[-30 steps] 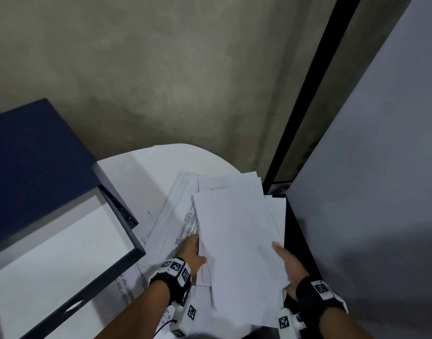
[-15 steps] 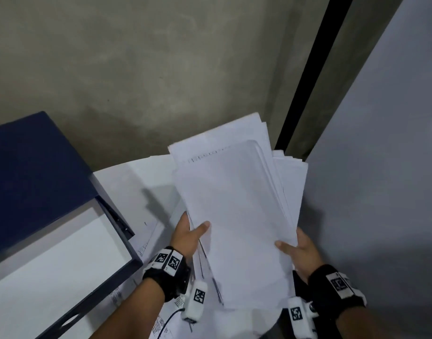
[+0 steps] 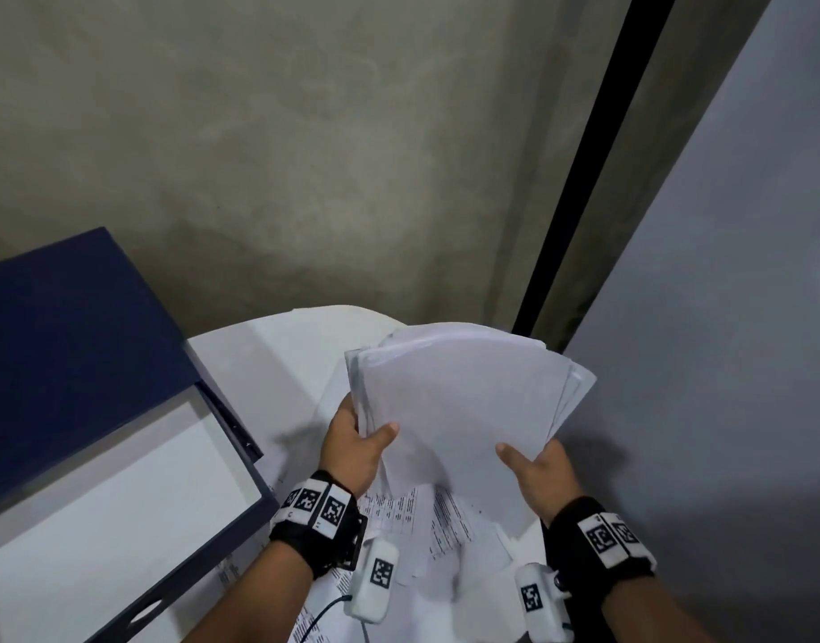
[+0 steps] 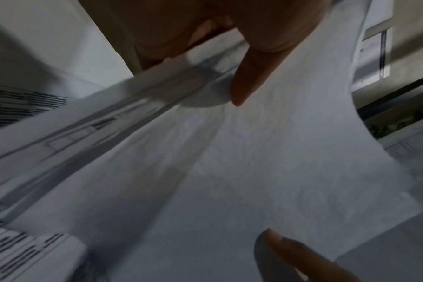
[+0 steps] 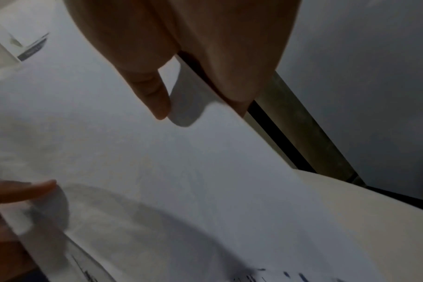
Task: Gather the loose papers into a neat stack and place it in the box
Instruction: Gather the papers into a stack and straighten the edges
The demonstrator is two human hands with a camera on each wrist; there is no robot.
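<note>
Nearest the camera, at the bottom middle of the head view, printed sheets (image 3: 410, 508) lie loose and overlapping on the white desk (image 3: 269, 359), not yet gathered. Just above them both hands hold the lifted papers (image 3: 459, 401) clear of the desk. The left hand (image 3: 352, 438) grips the bundle's left edge, thumb on the top sheet and fingers underneath. The right hand (image 3: 538, 466) pinches the lower right corner the same way, thumb on top.

Judging by how it hangs, the bundle is light and very floppy. Its far end fans out toward the middle right of the frame, edges stepped rather than flush, and the top sheet bows upward between the two thumbs. Smooth sheets like these will probably slide over each other, so a loose pinch at one corner risks letting inner pages slip out. A better hold would be both long edges near the middle, fingers flat below for support, then a tap of the short edge on the desk to square it.

Farther off, at the left of the frame, the dark blue box (image 3: 241, 540) sits open beside the papers, its pale floor showing and its lid (image 3: 74, 341) raised behind it.
</note>
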